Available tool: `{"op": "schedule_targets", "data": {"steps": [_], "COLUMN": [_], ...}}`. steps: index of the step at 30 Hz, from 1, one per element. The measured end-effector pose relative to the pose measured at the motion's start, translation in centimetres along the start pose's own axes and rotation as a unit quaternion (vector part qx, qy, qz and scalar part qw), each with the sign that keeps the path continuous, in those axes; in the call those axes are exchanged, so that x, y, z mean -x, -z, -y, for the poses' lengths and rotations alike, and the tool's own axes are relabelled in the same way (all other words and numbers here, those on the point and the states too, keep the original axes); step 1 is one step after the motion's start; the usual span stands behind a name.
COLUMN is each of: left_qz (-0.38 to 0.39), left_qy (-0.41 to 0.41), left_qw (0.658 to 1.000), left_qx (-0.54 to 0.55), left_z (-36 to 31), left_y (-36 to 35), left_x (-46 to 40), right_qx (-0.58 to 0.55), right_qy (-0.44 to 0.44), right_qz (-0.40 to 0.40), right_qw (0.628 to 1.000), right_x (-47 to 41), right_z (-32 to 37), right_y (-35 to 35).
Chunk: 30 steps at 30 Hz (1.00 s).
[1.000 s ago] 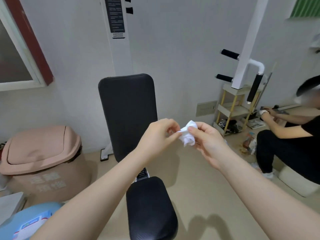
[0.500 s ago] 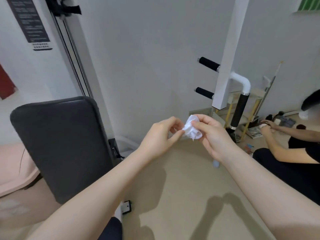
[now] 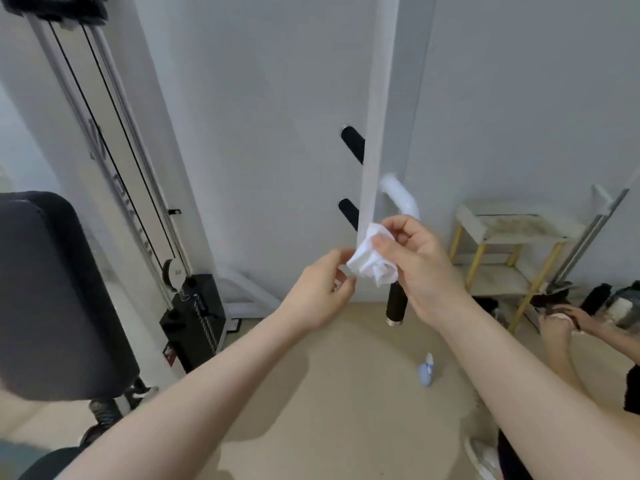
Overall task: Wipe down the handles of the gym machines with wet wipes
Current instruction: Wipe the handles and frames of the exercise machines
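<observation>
A crumpled white wet wipe [image 3: 372, 260] is bunched between both hands in front of a white machine post [image 3: 375, 133]. My right hand [image 3: 420, 258] grips the wipe with thumb and curled fingers. My left hand [image 3: 320, 296] pinches its lower left edge. Behind the right hand hangs a vertical black foam handle [image 3: 396, 304] on a curved white tube [image 3: 401, 199]; only its lower end shows. Two short black handles [image 3: 352, 143] [image 3: 348, 211] stick out left of the post.
A black padded backrest [image 3: 52, 292] fills the left side, with cables and a black weight stack [image 3: 194, 317] behind it. A small blue bottle [image 3: 426, 372] stands on the beige floor. A yellow-legged shelf [image 3: 509, 258] and another person's hands [image 3: 568, 320] are at right.
My view has swung right and closer to the white post. Both hands, still holding the wipe, have risen up to the vertical black handle.
</observation>
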<state>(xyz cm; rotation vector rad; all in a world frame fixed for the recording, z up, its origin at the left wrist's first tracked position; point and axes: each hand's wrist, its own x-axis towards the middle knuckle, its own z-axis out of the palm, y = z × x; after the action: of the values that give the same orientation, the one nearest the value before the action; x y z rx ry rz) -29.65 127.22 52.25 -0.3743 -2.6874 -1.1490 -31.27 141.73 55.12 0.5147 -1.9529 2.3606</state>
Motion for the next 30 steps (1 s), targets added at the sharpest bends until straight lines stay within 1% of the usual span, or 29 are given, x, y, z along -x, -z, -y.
{"op": "schedule_targets", "data": {"steps": [2,3,4,5,6,8,9,10,11,13,15,17,19,21,23,24,25,26,27,28,29,30], "left_qz": [0.011,0.016,0.013,0.003,-0.015,-0.053,-0.069,-0.082,-0.089,-0.094,-0.087,-0.091,-0.091,-0.091,-0.088,-0.081,-0.07,-0.061,-0.058,-0.06,-0.067,-0.075], "left_qy": [0.034,0.051,0.062,0.071,0.08,0.1,0.11,0.118,0.125,0.148,0.162,0.16,0.16,0.173,0.174,0.171,0.171,0.172,0.173,0.174,0.177,0.179], "left_qw": [0.999,0.997,0.993,0.989,0.984,0.977,0.974,0.971,0.97,0.969,0.97,0.973,0.97,0.961,0.963,0.966,0.969,0.972,0.975,0.977,0.978,0.978], "left_qx": [0.03,0.059,0.096,0.133,0.159,0.181,0.187,0.189,0.188,0.175,0.158,0.141,0.157,0.193,0.187,0.177,0.164,0.147,0.129,0.109,0.09,0.081], "left_z": [-2.4,-3.5,-4.5,-5.2,-5.8,-6.4,-6.6,-6.6,-6.7,-6.9,-7.3,-7.8,-8.2,-8.1,-8.0,-8.1,-8.0,-8.1,-7.9,-7.8,-7.6,-7.5], "left_y": [-2.4,-3.5,-4.4,-5.3,-6.0,-7.1,-7.5,-7.8,-7.9,-7.7,-7.6,-7.8,-7.9,-8.1,-7.9,-7.6,-7.2,-6.8,-6.4,-6.2,-5.9,-5.7], "left_x": [-2.0,-2.9,-3.8,-4.8,-5.7,-6.9,-7.2,-7.3,-7.5,-7.8,-8.2,-8.6,-8.5,-8.4,-8.3,-8.3,-8.3,-8.4,-8.4,-8.4,-8.4,-8.3], "right_qx": [-0.052,-0.081,-0.102,-0.113,-0.096,0.018,0.086,0.144,0.181,0.201,0.181,0.174,0.183,0.201,0.215,0.189,0.13,0.042,-0.041,-0.094,-0.1,-0.078], "right_qy": [-0.025,-0.038,-0.044,-0.044,-0.032,0.008,0.019,0.02,0.009,-0.022,-0.027,0.008,0.028,-0.012,-0.058,-0.065,-0.065,-0.062,-0.057,-0.053,-0.05,-0.056], "right_qz": [0.072,0.099,0.109,0.099,0.067,-0.03,-0.071,-0.093,-0.096,-0.051,0.006,0.042,0.062,0.097,0.112,0.106,0.092,0.084,0.087,0.097,0.111,0.123], "right_qw": [0.996,0.991,0.988,0.988,0.993,0.999,0.994,0.985,0.979,0.978,0.983,0.984,0.981,0.975,0.968,0.974,0.985,0.994,0.994,0.989,0.988,0.988], "right_x": [-0.9,-1.2,-1.6,-2.2,-2.7,-3.7,-4.3,-5.0,-5.7,-7.2,-7.8,-7.4,-6.8,-5.9,-5.3,-5.5,-5.9,-6.3,-6.7,-7.0,-6.8,-6.3], "right_z": [0.8,1.1,1.2,1.2,0.9,-0.3,-1.1,-1.9,-2.7,-3.8,-4.4,-4.6,-5.7,-7.5,-8.5,-8.1,-7.2,-6.0,-4.8,-4.1,-3.9,-4.5], "right_y": [3.8,5.6,7.4,9.0,10.5,12.9,13.7,14.2,14.3,13.6,12.7,12.5,13.4,14.5,14.6,14.2,13.8,13.3,12.9,12.6,12.5,12.7]}}
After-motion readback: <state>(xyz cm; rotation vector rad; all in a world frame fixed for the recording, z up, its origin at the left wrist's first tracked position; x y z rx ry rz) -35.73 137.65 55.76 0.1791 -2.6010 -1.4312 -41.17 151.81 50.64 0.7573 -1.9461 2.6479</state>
